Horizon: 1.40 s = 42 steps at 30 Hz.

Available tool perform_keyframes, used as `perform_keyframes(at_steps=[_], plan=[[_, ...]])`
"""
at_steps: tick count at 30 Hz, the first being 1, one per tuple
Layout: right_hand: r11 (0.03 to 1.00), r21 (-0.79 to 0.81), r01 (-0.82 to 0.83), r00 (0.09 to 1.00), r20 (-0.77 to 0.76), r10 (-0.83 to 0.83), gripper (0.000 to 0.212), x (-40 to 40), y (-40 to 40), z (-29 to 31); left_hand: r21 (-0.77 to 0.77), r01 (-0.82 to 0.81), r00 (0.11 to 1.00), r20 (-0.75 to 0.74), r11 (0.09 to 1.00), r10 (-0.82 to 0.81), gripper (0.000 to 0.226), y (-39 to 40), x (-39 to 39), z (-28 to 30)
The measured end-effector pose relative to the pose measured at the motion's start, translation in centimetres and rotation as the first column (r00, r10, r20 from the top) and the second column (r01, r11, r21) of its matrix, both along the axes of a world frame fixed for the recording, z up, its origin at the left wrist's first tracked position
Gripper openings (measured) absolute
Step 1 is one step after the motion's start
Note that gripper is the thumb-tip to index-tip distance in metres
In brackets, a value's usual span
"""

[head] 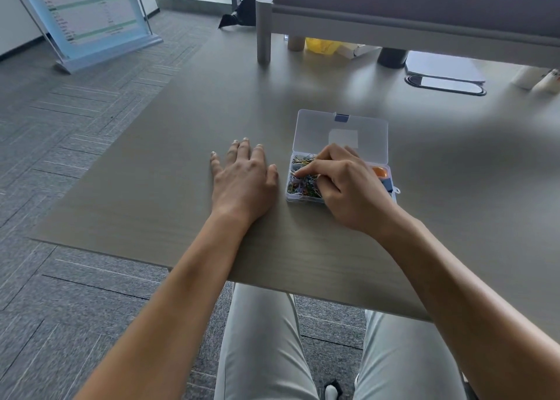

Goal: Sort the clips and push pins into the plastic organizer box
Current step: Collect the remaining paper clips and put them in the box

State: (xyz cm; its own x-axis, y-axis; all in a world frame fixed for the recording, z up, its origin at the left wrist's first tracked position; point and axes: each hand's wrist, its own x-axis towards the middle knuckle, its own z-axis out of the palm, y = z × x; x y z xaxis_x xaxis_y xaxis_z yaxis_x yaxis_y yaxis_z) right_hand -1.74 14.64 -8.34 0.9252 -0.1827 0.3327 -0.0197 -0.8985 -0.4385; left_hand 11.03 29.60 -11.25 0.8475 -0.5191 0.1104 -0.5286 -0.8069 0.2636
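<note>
A clear plastic organizer box point(291, 198) lies open on the grey table point(169, 205), its lid point(342, 133) folded back flat. Colourful paper clips point(303, 184) fill its left compartment. Orange and blue items point(382, 176) show in the right compartments, mostly hidden by my right hand point(345, 187). That hand hovers over the box with its index finger reaching down into the clips and the other fingers curled; whether it pinches a clip is hidden. My left hand point(244, 181) rests flat on the table, fingers spread, just left of the box.
A grey partition point(418, 11) on a post point(263, 32) crosses the far side of the table. Beneath it stand a yellow item point(321, 46), a dark cup point(392, 57) and a cable port point(445, 85). The table's near edge runs diagonally above my knees. A sign stand point(91, 17) is on the carpet.
</note>
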Motion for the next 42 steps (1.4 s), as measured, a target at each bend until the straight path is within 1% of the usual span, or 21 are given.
perform_keyframes(at_steps=[3,8,15,20,23,29,34,37,40,42], plan=[[0.999,0.041,0.023,0.999,0.033,-0.024,0.033,-0.6,-0.3,-0.1,-0.003,0.000,1.000,-0.005,1.000,0.000,0.057,0.0,0.0,0.0],[0.997,0.059,0.052,0.993,0.104,-0.058,0.020,-1.4,-0.1,-0.4,-0.015,0.002,1.000,-0.009,1.000,-0.002,0.058,0.0,-0.1,0.1],[1.000,-0.004,-0.023,0.997,0.075,0.024,0.025,-1.5,0.8,-0.5,-0.011,-0.002,1.000,-0.007,1.000,0.002,0.057,0.0,-0.1,0.1],[1.000,-0.011,0.011,0.990,0.139,-0.010,0.021,-1.8,0.9,-0.4,-0.024,-0.002,1.000,-0.016,1.000,0.002,0.058,0.0,-0.1,0.2],[1.000,-0.030,-0.010,0.992,0.125,0.013,0.020,-2.0,1.0,-0.5,-0.027,-0.002,1.000,-0.015,1.000,0.002,0.058,0.0,-0.2,0.2],[0.998,-0.064,-0.009,0.997,0.073,0.013,0.026,-1.9,1.4,-0.7,-0.015,-0.002,1.000,-0.016,1.000,0.001,0.058,0.0,-0.1,0.1],[0.997,-0.065,0.040,0.993,0.118,-0.032,0.024,-2.7,1.3,-0.8,-0.021,0.001,1.000,-0.014,1.000,-0.001,0.057,0.0,-0.2,0.2],[0.994,-0.094,0.048,0.992,0.122,-0.037,0.023,-3.4,0.9,-1.1,-0.021,0.002,1.000,-0.014,1.000,-0.002,0.058,0.0,-0.2,0.2],[0.992,-0.122,0.041,0.992,0.126,-0.026,0.025,-3.8,0.8,-1.4,-0.025,0.003,1.000,-0.017,1.000,-0.004,0.057,0.0,-0.3,0.3],[0.992,-0.099,0.075,0.988,0.143,-0.060,0.027,-3.9,0.8,-1.5,-0.055,0.012,1.000,-0.019,0.998,-0.013,0.055,0.1,-0.4,0.5]])
